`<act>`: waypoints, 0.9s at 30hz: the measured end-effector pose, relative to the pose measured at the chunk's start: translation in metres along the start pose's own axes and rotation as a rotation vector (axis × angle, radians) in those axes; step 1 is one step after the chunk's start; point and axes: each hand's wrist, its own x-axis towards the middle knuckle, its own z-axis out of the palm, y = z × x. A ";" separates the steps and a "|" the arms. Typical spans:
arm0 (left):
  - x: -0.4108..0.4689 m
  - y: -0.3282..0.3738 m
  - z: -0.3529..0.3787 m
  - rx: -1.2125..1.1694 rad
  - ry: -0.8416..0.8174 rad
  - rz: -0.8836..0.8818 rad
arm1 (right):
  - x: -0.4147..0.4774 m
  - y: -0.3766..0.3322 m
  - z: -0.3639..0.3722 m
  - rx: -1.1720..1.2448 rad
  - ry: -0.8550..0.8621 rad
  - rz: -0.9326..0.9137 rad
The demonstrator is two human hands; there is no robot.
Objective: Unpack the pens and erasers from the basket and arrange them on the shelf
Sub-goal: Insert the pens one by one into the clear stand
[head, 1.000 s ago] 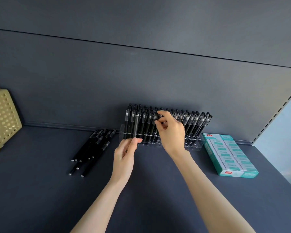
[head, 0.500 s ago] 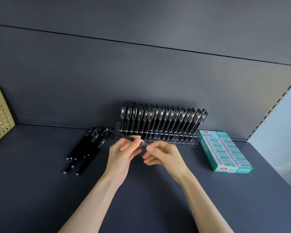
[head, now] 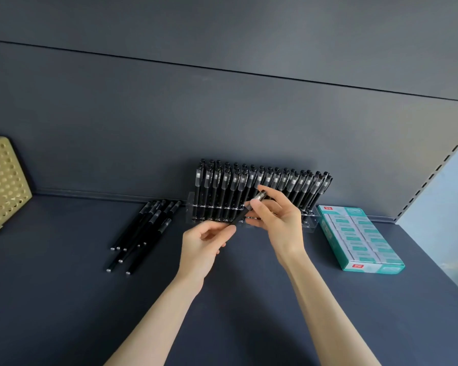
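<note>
I'm looking down on a dark blue-grey shelf (head: 64,299) with a matching back panel (head: 222,114). A yellow perforated plastic basket (head: 3,186) sits at its far left. A clear acrylic rack (head: 309,226) against the panel holds rows of upright black pens (head: 222,186), and a teal cardboard box of erasers (head: 360,239) lies flat just right of it. A loose bundle of black pens (head: 143,231) lies left of the rack. In front of the rack my left hand (head: 204,249) pinches the lower end of one slanted black pen (head: 245,213), and my right hand (head: 278,220) is curled round its capped upper end. I judge this to be the racking step. Next I must tip the pen upright and find a free hole, perhaps at the rack's right end, without knocking the neighbouring pens.
</note>
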 end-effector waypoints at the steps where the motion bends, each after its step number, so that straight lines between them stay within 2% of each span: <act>1: 0.000 0.000 0.001 0.027 -0.004 0.020 | 0.001 -0.002 -0.001 -0.046 -0.022 -0.027; 3: 0.004 0.000 -0.002 0.130 0.021 0.081 | 0.004 -0.006 -0.004 -0.131 0.005 -0.109; 5: 0.015 0.001 -0.012 0.305 0.169 0.161 | 0.009 -0.011 -0.009 -0.231 0.116 -0.205; 7: 0.030 0.003 -0.025 0.430 0.281 0.165 | 0.015 -0.016 -0.013 -0.307 0.227 -0.286; 10: 0.049 0.002 -0.033 0.469 0.196 0.082 | 0.027 -0.020 -0.010 -0.372 0.301 -0.377; 12: 0.056 -0.002 -0.029 0.494 0.136 0.096 | 0.033 -0.021 -0.007 -0.408 0.308 -0.428; 17: 0.066 -0.007 -0.028 0.478 0.110 0.167 | 0.044 -0.016 -0.004 -0.502 0.273 -0.495; 27: 0.070 -0.013 -0.030 0.497 0.232 0.234 | 0.045 -0.002 0.001 -0.708 0.172 -0.475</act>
